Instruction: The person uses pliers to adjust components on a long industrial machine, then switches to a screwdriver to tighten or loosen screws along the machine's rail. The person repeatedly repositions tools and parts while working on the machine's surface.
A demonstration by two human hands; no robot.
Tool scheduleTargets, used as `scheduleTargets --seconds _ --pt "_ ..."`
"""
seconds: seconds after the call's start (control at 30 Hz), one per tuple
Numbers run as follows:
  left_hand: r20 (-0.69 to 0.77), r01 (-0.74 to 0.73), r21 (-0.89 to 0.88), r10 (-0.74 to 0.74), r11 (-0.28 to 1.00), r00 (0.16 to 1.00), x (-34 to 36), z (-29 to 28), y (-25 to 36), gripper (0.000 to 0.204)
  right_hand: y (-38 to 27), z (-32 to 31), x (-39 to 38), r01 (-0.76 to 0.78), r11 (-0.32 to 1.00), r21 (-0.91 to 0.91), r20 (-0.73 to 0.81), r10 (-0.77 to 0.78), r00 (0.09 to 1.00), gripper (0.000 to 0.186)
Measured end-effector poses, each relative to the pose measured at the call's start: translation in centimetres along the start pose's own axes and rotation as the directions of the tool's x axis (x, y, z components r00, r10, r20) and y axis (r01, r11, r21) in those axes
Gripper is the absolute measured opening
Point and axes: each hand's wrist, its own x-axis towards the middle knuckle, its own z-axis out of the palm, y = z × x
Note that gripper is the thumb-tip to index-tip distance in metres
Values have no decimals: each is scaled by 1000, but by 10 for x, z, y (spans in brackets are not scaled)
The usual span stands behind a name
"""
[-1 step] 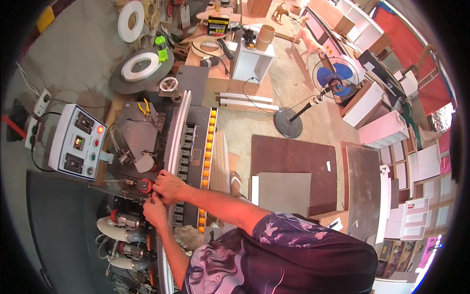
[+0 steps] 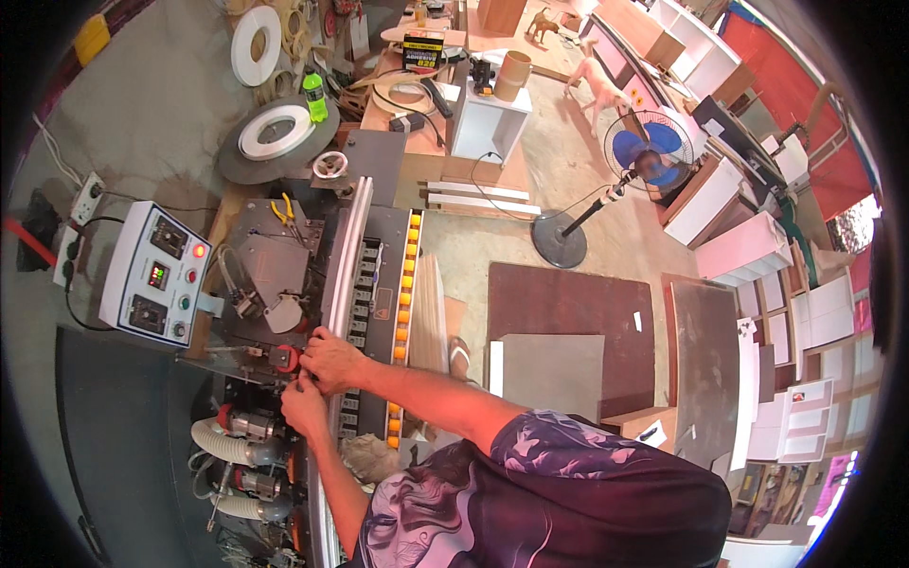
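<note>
My right hand (image 2: 331, 362) is closed at the inner edge of an edge-banding machine, its fingertips beside a red round roller (image 2: 286, 359). Just below it, my left hand (image 2: 305, 407) is closed too, its fingers pinched together near the same roller. What the fingers hold, if anything, is too small and partly hidden. A long silver rail (image 2: 348, 251) runs past both hands, with a row of orange rollers (image 2: 407, 284) to its right. Left of the hands are a dark metal plate (image 2: 270, 260) and yellow-handled pliers (image 2: 281, 210) lying on the machine.
A white control box (image 2: 156, 275) with a lit display stands at the left. Motors with ribbed hoses (image 2: 225, 443) sit below the hands. A green bottle (image 2: 314, 97) stands by a white banding coil (image 2: 275, 133). A pedestal fan (image 2: 648, 151), a dog (image 2: 597, 85) and brown boards (image 2: 568, 293) are rightward.
</note>
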Motion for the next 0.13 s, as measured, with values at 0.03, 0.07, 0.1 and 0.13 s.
scheduleTargets --seconds 0.03,0.07,0.1,0.13 --pt "-25 -9 -39 8 999 1000 -2 -4 -4 48 -6 7 2 -7 995 -96 0 7 1000 32" --pt "-36 -25 -76 23 997 999 -2 1 -8 47 -10 16 -2 -30 981 -194 -1 30 1000 35" --pt "-47 -41 -112 36 993 998 0 8 -13 46 -13 26 -4 -53 956 -290 -2 55 998 37" --pt "-82 -17 -131 7 991 997 6 7 -29 47 -30 27 4 -41 947 -319 123 84 989 44"
